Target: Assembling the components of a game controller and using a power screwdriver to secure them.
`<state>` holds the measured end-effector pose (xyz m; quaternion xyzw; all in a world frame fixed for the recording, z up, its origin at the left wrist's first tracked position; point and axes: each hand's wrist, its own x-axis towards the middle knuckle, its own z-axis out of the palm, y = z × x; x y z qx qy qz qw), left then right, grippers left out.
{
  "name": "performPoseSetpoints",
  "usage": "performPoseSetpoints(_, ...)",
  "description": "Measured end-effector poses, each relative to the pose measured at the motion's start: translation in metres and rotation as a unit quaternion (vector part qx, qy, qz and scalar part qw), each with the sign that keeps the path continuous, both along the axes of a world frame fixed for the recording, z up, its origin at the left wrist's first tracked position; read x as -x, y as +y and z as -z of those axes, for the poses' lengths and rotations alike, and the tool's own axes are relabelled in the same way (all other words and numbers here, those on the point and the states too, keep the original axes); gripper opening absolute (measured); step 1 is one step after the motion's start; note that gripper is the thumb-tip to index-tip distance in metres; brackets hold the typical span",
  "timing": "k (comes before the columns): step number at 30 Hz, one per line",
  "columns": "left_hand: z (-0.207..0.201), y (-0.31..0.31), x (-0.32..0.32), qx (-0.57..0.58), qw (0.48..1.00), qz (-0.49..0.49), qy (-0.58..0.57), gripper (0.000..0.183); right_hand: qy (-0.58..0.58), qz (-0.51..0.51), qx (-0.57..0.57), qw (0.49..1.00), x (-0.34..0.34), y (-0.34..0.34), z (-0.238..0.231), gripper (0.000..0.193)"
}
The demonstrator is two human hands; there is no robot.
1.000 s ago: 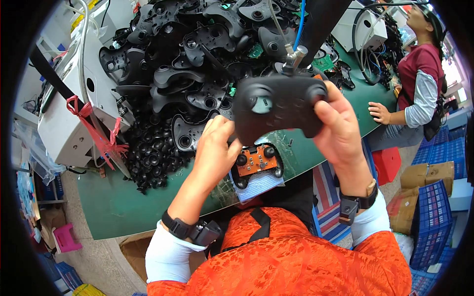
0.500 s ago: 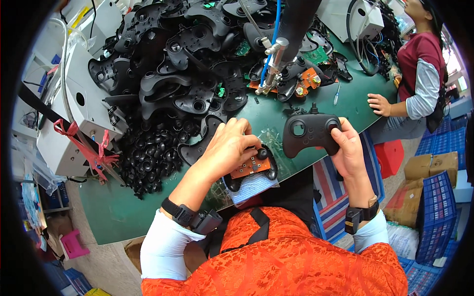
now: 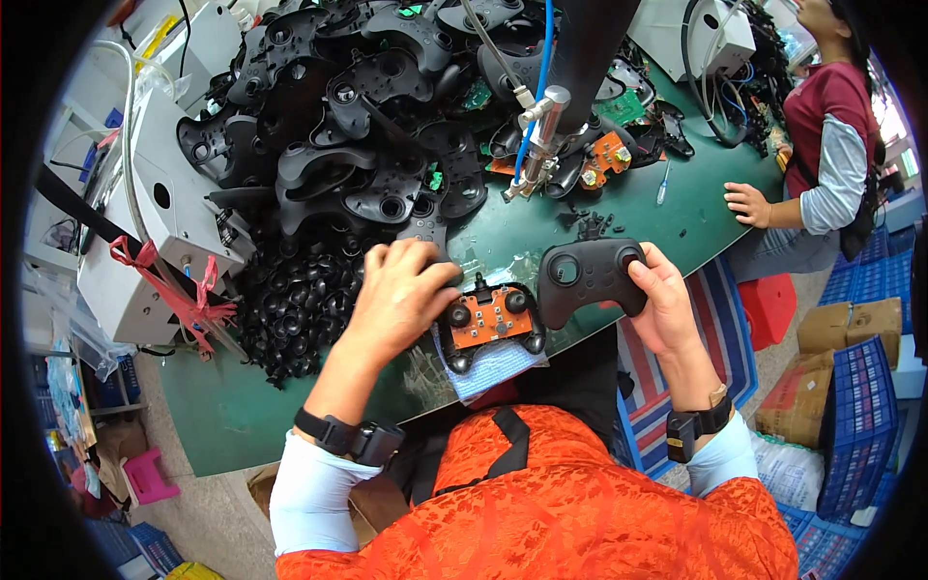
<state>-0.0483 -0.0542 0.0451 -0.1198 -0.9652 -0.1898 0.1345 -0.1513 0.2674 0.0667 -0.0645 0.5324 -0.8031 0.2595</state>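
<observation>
My right hand grips the right end of a black game controller shell, its thumb on the face. The shell is held over the table's near edge. Left of it, a half-open controller with an orange circuit board and two black thumbsticks rests on a light blue cloth pad. My left hand is closed beside that controller, its fingers curled over another black controller shell. Most of this shell is hidden under the hand.
Black controller shells are heaped at the back left, with small black caps piled before them. A metal air-driven tool hangs above the green table. A screwdriver lies at right. A co-worker's hand rests on the table's edge.
My left hand has moved left off the orange-board controller onto the black shell beside it. The shell in my right hand has shifted slightly left and down, and its upper-left opening now shows a black thumbstick.
</observation>
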Motion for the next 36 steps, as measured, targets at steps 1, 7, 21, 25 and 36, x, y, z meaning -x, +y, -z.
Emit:
performPoseSetpoints(1, 0.003, -0.009, -0.005, 0.014, 1.000, -0.006, 0.004, 0.030, 0.003, 0.003, -0.006, 1.000, 0.001, 0.000, -0.001, 0.022)
performPoseSetpoints(7, -0.004, -0.012, -0.007, 0.063, 0.988, -0.115, 0.082, 0.030, 0.008, 0.007, -0.006, 1.000, 0.001, 0.000, 0.002, 0.021)
performPoseSetpoints(21, -0.012, 0.031, 0.029, -0.092, 0.984, 0.112, -0.103, 0.027, 0.020, 0.015, -0.012, 1.000, -0.003, 0.004, -0.002, 0.020)
performPoseSetpoints(25, -0.014, 0.028, 0.028, -0.091, 0.985, 0.101, -0.101, 0.022, 0.020, 0.013, -0.011, 1.000, -0.002, 0.004, -0.003, 0.020)
performPoseSetpoints(36, -0.011, 0.024, 0.028, -0.063, 0.987, 0.022, -0.144, 0.012, 0.014, 0.007, -0.005, 1.000, -0.001, 0.002, 0.001, 0.022)
